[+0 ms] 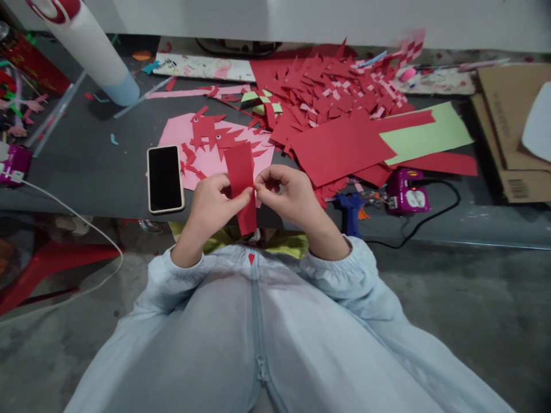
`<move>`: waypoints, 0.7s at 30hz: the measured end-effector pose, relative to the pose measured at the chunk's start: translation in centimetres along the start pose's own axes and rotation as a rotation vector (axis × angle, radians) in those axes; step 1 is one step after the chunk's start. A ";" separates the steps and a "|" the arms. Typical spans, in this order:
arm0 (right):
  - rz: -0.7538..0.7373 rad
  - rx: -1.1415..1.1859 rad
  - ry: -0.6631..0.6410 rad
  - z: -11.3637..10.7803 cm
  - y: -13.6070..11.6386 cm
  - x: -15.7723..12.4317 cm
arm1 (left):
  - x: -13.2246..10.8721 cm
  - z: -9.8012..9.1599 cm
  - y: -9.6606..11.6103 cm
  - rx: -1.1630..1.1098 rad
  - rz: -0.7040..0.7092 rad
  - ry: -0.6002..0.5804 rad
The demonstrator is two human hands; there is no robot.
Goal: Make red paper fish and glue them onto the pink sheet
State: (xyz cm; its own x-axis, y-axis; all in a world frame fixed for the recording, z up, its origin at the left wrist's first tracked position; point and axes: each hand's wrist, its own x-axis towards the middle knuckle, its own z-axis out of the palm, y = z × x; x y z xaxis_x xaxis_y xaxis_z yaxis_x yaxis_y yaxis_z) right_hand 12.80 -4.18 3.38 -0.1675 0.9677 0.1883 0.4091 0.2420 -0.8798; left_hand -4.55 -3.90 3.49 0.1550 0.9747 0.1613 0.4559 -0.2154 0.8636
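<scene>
A strip of red paper (240, 163) stands up in front of me, over the near edge of the desk. My left hand (217, 201) is closed on it, with the thumb across its face and the fingers behind. At the strip's right edge, my right hand (284, 189) is closed, its thumb and forefinger pinched together; the strip's edge seems to lie between them. Just beyond lies a pink sheet (172, 129) bearing red paper cutouts (206, 131) with jagged edges and small eyes.
Left of my hands lies a phone (165, 179). Red cut paper (310, 86) is heaped at the back, with a green sheet (430, 135) on the right. A blue glue gun (350, 212), purple power adapter (408, 192) and cardboard (516, 115) are rightward; a white bottle (94, 54) stands back left.
</scene>
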 end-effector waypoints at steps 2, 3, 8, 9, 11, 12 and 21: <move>-0.004 -0.010 0.010 0.0 0.0 0.0 | -0.1 0.2 0.0 0.009 -0.013 0.012; -0.010 -0.014 0.018 0.1 0.1 0.0 | -0.1 0.3 0.0 0.014 -0.020 0.026; -0.008 -0.002 0.067 0.4 0.1 0.1 | -0.4 1.0 0.0 -0.013 -0.004 0.108; 0.002 0.005 0.079 0.5 0.1 0.1 | -0.5 1.2 0.0 -0.025 -0.003 0.124; 0.018 0.023 0.104 0.7 0.0 0.1 | -0.6 1.5 0.0 -0.048 -0.003 0.148; 0.023 0.033 0.115 0.8 0.0 0.1 | -0.6 1.6 0.0 -0.060 0.002 0.155; 0.067 0.151 0.148 1.0 0.0 0.1 | -0.9 2.3 -0.2 -0.169 0.046 0.214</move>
State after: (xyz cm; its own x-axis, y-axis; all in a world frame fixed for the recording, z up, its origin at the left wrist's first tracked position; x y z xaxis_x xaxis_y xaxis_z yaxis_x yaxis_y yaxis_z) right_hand 11.90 -4.12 3.02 -0.0061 0.9838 0.1791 0.2739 0.1739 -0.9459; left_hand -2.75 -4.86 2.10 -0.0247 0.9584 0.2844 0.2972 -0.2645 0.9174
